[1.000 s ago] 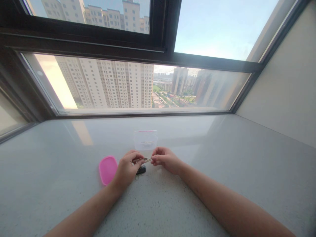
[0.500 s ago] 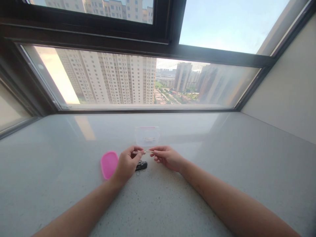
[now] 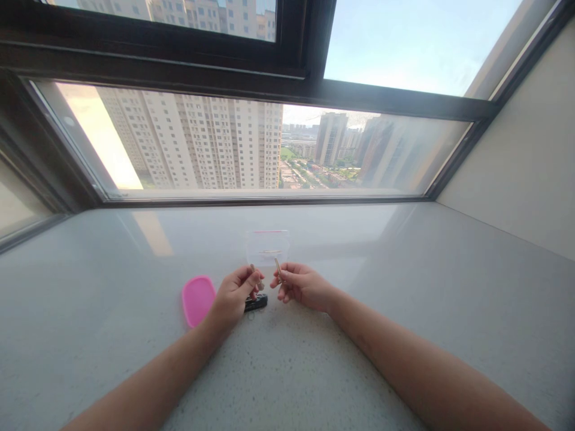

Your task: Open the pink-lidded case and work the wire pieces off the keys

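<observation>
Between the thumb and fingers of my left hand (image 3: pixel 236 292) is a slim gold-coloured hair clip (image 3: pixel 252 269), partly covered by the fingers. My right hand (image 3: pixel 304 284) pinches a second slim hair clip (image 3: pixel 277 267), its tip pointing up and away. The two hands face each other with a small gap between them. Just beyond them stands a clear plastic box (image 3: pixel 268 242) with a thin light-coloured piece (image 3: pixel 271 252) in it. A black bundle with metallic bits (image 3: pixel 257 302) lies by my left hand, which hides part of it.
A pink lid (image 3: pixel 198 301) lies left of my left hand. The speckled pale counter (image 3: pixel 287 371) runs up to a dark-framed window (image 3: pixel 269 202). A wall (image 3: pixel 521 161) borders it on the right.
The hands had the two thin pieces nearly end to end; now these are apart. The right one has turned from roughly level to upright, and the left one has tilted too.
</observation>
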